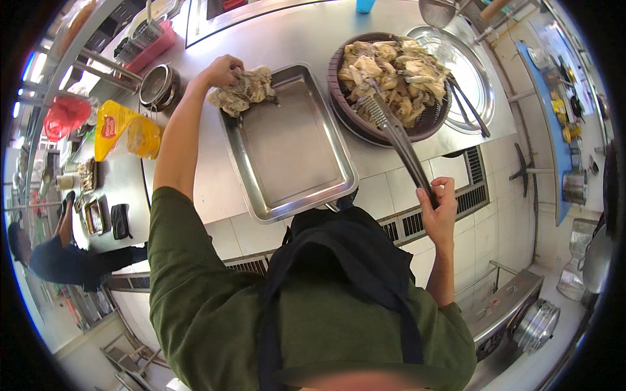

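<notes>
My left hand (223, 70) is closed on a pale, greyish-yellow piece of chicken (244, 91) at the far left corner of a shallow steel tray (293, 153). Part of the piece hangs over the tray's rim, and the tray's visible base is bare. In my right hand (439, 207) are long metal tongs (401, 140), gripped near their handle end. Their ridged tips reach over the near side of a brown perforated basket (334, 81). Cooked-looking chicken (391, 72) is heaped in that basket; whether the tips touch it I cannot tell.
Behind the basket lies a round steel tray (486, 81) with dark tongs (471, 107) across it. A steel pot (158, 86), a yellow package (112, 129) and a pink basket (153, 49) stand at the left. A co-worker (62, 260) bends over the counter further left.
</notes>
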Tool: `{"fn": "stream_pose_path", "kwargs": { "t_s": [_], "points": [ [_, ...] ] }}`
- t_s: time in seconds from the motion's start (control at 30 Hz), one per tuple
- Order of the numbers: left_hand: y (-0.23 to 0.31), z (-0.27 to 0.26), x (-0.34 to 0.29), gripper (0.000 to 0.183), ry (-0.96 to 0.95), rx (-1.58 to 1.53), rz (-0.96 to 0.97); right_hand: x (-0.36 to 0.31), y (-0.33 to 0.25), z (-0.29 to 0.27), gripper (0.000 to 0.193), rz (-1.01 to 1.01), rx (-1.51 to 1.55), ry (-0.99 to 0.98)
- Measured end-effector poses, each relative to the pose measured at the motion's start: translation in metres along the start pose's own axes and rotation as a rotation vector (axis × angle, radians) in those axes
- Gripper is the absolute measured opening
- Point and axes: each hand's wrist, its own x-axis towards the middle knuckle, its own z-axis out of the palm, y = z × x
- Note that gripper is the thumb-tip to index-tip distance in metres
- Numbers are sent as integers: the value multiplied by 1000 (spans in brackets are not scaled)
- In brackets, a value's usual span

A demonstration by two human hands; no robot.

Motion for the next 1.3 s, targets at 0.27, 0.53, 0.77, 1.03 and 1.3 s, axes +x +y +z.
{"fn": "stream_pose_path", "kwargs": {
  "t_s": [0.27,0.53,0.77,1.03,1.3],
  "points": [
    [-9,7,-10,23,239,13,41,23,7,-46,27,222,23,74],
    [-15,10,-14,42,218,-43,-59,30,22,-85,27,495,228,64],
    [-17,12,-16,48,251,-59,-43,110,32,-132,30,582,124,-108],
    [-14,13,-25,53,276,-76,-88,170,21,-172,30,706,19,-332],
    [-13,13,-23,55,258,-105,-89,233,47,-172,27,629,244,-554]
  ]
}}
